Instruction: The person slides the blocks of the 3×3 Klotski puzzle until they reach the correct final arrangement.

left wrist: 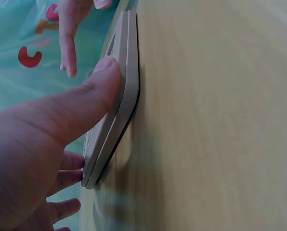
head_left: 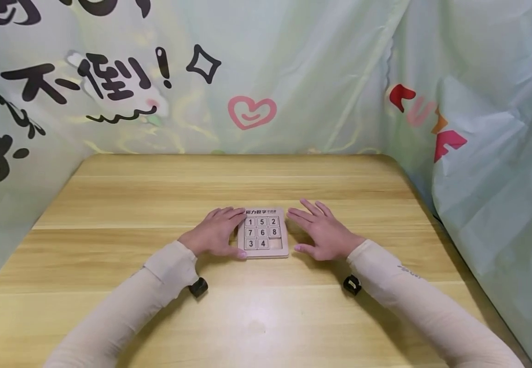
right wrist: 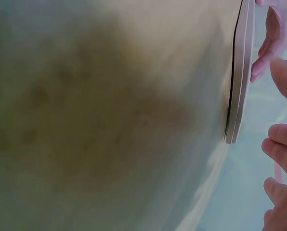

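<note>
A pale sliding number puzzle (head_left: 263, 253) lies flat on the table. Its rows read 1 5 2, then 7 6 8, then 3 4 with a vacant slot at the near right. My left hand (head_left: 215, 232) is at the puzzle's left side, thumb on the near corner and fingertips at the far corner. In the left wrist view that thumb (left wrist: 97, 86) rests along the frame's edge, fingers mostly straight. To the right of the puzzle, my right hand (head_left: 323, 230) is spread and holds nothing, its fingertips a little apart from the frame.
The wooden table (head_left: 261, 306) has a far edge against a pale green printed cloth (head_left: 312, 76). More of that cloth hangs along the right side (head_left: 496, 168). A small black device (head_left: 198, 288) sits under the left wrist, another (head_left: 352, 285) under the right.
</note>
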### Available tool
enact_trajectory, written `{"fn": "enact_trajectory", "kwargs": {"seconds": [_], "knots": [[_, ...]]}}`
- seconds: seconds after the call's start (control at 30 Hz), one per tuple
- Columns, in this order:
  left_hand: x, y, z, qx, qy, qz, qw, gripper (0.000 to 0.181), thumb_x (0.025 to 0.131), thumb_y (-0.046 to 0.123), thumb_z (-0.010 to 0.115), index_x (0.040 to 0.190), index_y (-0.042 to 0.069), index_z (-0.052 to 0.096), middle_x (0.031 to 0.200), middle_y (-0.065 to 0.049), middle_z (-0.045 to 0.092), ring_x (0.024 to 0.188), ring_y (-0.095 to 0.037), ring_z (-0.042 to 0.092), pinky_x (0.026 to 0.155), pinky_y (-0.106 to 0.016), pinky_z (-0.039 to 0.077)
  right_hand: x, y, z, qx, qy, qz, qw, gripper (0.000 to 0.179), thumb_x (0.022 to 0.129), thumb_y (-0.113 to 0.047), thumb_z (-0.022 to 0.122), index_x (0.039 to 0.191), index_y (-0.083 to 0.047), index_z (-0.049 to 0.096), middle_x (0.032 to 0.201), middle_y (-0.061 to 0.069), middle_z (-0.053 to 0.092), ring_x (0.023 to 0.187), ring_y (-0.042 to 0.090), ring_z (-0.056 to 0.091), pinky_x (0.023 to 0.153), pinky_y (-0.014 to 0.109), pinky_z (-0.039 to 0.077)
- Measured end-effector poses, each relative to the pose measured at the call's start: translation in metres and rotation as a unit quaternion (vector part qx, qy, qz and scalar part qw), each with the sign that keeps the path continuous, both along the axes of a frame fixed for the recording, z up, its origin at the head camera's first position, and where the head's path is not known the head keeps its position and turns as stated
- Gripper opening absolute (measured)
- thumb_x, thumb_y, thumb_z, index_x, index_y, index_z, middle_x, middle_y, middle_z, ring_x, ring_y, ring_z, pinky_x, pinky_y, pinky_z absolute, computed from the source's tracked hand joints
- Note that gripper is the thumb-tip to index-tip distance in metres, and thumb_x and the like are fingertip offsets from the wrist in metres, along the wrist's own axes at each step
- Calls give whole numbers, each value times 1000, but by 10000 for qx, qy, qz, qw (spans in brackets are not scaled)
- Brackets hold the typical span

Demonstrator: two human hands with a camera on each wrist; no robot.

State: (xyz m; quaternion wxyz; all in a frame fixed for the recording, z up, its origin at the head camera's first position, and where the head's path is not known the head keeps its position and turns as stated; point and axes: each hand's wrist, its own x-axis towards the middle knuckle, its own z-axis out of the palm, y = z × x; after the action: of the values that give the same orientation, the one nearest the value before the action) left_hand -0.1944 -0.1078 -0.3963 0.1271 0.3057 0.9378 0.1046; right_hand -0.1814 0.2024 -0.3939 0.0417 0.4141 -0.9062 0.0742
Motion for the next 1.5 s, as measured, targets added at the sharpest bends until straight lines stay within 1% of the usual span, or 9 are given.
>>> {"fn": "enact_trajectory", "kwargs": {"seconds": [0.33,0.47,0.63,0.9,1.13,1.5], "knots": [[-9,2,1,45,-138,82,9999,106,74,62,73,152,5,29,159,-9,22,145,-35,16,118,-48,9,-10,-12,5,417,55,149,9990,78,89,-51,60,146,-2,40,150,13,40,142,42,21,113,62,13],[-12,3,3,-65,-165,86,9998,105,75,63,72,153,7,28,159,-8,21,145,-34,15,118,-47,8,-11,-16,6,585,-65,142,9982,77,90,-51,58,147,-3,40,150,12,40,143,42,19,114,61,9],[-15,5,6,-100,-130,49,9999,104,75,62,73,152,6,30,159,-10,23,144,-36,16,118,-50,8,-11,-19,6,711,-274,185,9969,76,90,-52,58,147,-4,41,149,11,42,144,40,16,115,59,6],[-16,6,9,-258,-190,101,9994,105,75,62,73,152,8,29,159,-8,22,144,-36,17,117,-51,9,-10,-25,4,931,-410,200,9946,76,90,-55,56,148,-7,40,150,9,41,144,37,16,116,57,3],[-15,7,9,-317,-205,160,9992,104,74,61,74,152,9,30,159,-7,23,144,-36,18,117,-52,10,-8,-29,5,1034,-499,235,9931,75,90,-55,56,146,-6,43,150,8,41,145,36,15,116,57,4],[-16,7,10,-404,-215,160,9988,104,74,62,73,153,9,29,159,-7,22,144,-37,17,117,-53,9,-7,-32,6,1144,-454,206,9922,73,90,-53,58,145,-7,44,150,7,42,145,36,15,116,56,5]]}}
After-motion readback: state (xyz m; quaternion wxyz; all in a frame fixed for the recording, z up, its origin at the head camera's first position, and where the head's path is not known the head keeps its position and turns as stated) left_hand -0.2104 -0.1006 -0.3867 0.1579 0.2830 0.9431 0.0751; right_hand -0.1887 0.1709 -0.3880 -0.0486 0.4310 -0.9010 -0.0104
